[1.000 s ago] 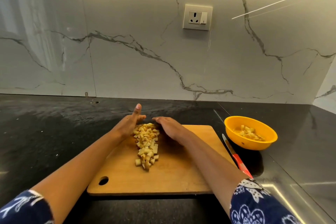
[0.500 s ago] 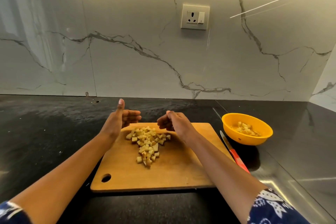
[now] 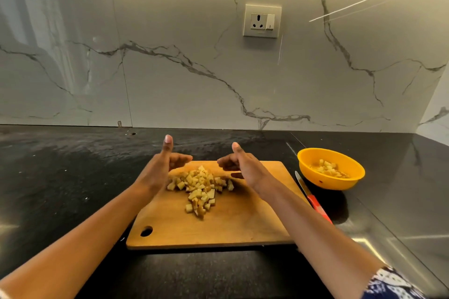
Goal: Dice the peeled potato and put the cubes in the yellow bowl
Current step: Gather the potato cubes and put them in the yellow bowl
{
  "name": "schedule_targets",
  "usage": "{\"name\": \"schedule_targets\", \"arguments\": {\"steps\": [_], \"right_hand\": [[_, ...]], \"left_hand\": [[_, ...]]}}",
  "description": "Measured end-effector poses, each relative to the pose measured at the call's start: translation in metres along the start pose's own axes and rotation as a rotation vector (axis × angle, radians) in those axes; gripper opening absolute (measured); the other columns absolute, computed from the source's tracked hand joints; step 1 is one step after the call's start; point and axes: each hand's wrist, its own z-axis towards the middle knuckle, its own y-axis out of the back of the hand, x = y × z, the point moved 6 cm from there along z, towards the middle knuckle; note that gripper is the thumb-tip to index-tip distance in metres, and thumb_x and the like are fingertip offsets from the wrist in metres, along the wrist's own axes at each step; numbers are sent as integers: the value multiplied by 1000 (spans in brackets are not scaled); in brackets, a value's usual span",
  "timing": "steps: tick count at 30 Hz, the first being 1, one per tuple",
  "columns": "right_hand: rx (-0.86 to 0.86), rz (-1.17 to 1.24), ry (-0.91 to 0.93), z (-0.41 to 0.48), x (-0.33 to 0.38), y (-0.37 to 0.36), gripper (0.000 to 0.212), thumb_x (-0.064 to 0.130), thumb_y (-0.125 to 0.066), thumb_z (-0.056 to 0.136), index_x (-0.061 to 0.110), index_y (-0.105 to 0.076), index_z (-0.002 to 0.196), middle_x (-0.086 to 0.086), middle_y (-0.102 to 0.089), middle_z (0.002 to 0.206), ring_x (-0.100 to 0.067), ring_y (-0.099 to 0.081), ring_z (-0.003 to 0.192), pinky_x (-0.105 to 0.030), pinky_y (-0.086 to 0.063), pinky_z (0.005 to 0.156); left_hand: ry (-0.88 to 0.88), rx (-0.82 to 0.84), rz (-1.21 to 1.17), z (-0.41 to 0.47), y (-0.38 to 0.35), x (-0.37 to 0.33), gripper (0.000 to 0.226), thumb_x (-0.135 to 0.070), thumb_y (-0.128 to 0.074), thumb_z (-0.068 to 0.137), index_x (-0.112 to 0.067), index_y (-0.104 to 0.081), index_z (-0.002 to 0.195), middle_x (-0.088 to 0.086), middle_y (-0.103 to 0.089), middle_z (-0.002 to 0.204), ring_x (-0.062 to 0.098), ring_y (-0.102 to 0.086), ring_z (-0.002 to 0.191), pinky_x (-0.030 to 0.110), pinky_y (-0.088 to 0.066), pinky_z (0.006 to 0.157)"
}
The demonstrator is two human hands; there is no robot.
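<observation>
Cubes heaped on board. Above them, either side: left hand, right hand, thumbs up, fingers curled, empty. A few more in bowl, right, on tabletop.

A single head-worn view looks forward and down from behind the left hand and right hand, close over the worktop, wall beyond them.
</observation>
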Motion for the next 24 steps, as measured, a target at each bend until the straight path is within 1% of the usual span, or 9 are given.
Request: {"name": "schedule_targets", "arguments": {"steps": [3,5,8,9,10,12,15,19,24], "right_hand": [[-75,-88,-55,-3,0,-13,71,55,-10,99,14,-62,124,-6,-57,133,-21,-48,124,-36,-33,101],[-117,-121,-59,-10,4,-30,76,59,-8,97,11,-59,126,-9,-56,133,-21,-51,120,-36,-35,100],[-191,-97,-23,-21,13,-55,79,61,-5,93,11,-67,95,-7,-65,99,-9,-52,83,-29,-43,80],[-223,-54,-29,-22,14,-60,77,62,-4,90,14,-64,82,-4,-62,86,-8,-49,75,-30,-45,78],[-261,3,-46,-23,14,-63,77,62,-4,90,14,-64,80,-1,-57,80,-9,-48,72,-29,-45,75],[-343,129,-97,-20,10,-63,77,55,-7,97,9,-67,97,1,-57,84,-10,-50,77,-22,-39,69],[-393,289,-155,-16,4,-61,77,52,-5,99,9,-68,109,-4,-65,107,-13,-53,90,-23,-37,78],[-407,373,-194,-11,-1,-60,78,54,-3,98,11,-69,98,-6,-66,106,-14,-55,88,-24,-39,77],[-365,426,-261,-7,-2,-67,77,58,-3,96,16,-67,90,-6,-67,104,-17,-60,92,-29,-45,85]], "left_hand": [[65,11,177,-2,-19,4,94,-74,-1,78,-16,-58,126,11,-53,136,27,-46,127,45,-25,111],[95,-14,195,-6,-31,4,96,-76,-3,78,-15,-55,131,13,-53,136,28,-47,126,45,-27,111],[98,-95,86,-7,-39,3,106,-85,-3,69,-15,-55,130,13,-57,131,28,-51,121,49,-32,110],[108,-138,6,-8,-40,3,107,-85,-4,68,-14,-55,130,12,-57,131,27,-51,122,49,-32,110],[129,-186,-92,-9,-40,4,106,-83,-4,67,-13,-55,129,10,-57,131,27,-50,123,49,-32,110],[167,-276,-260,-12,-40,8,105,-83,-4,66,-14,-57,127,8,-58,131,26,-51,122,49,-32,110],[178,-386,-413,-19,-43,10,96,-77,-3,79,-14,-59,125,4,-59,129,23,-52,121,46,-33,110],[221,-457,-540,-25,-43,10,84,-64,-5,92,-10,-59,125,5,-57,131,22,-50,123,40,-31,111],[302,-491,-630,-32,-45,9,79,-63,-8,94,-12,-65,115,4,-65,109,22,-60,101,38,-43,101]]}}
